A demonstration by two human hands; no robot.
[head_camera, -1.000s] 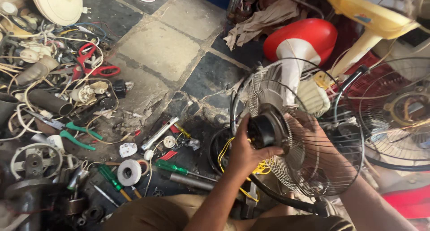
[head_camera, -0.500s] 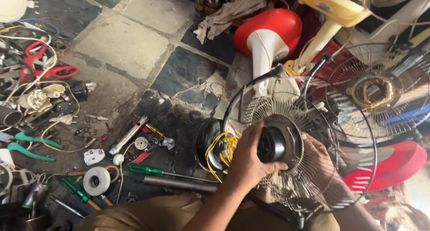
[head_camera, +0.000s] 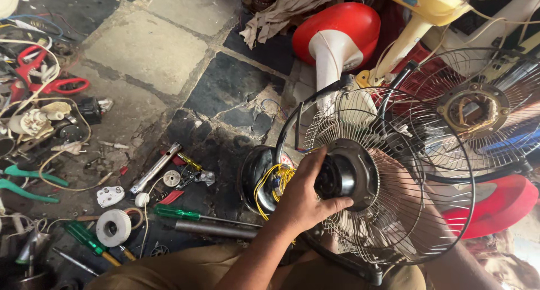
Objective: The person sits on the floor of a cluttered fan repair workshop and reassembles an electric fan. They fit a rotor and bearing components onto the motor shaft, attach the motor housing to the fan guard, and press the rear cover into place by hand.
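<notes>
My left hand [head_camera: 304, 197] grips the side of a black fan motor [head_camera: 346, 175] that sits in the middle of a round wire fan guard [head_camera: 444, 155]. Yellow wires [head_camera: 274, 180] spill from the black rear housing [head_camera: 254, 172] just left of that hand. My right hand [head_camera: 402, 189] is behind the guard, seen through its wires, and seems to hold the guard from the back. The fan rests tilted over my lap, and its black stand tube [head_camera: 343, 262] runs below it.
Tools lie on the stone floor at left: a green screwdriver [head_camera: 174, 213], a metal tube [head_camera: 214, 229], a box spanner [head_camera: 154, 167], a white tape roll [head_camera: 112, 227], red scissors [head_camera: 53, 86] and green pliers [head_camera: 28, 180]. A red and white fan base [head_camera: 337, 34] and a second fan guard [head_camera: 478, 107] crowd the right.
The fan has come closer and lower in view, with the motor turned more towards me. My left hand has shifted along the motor's side, and the right hand stays behind the guard.
</notes>
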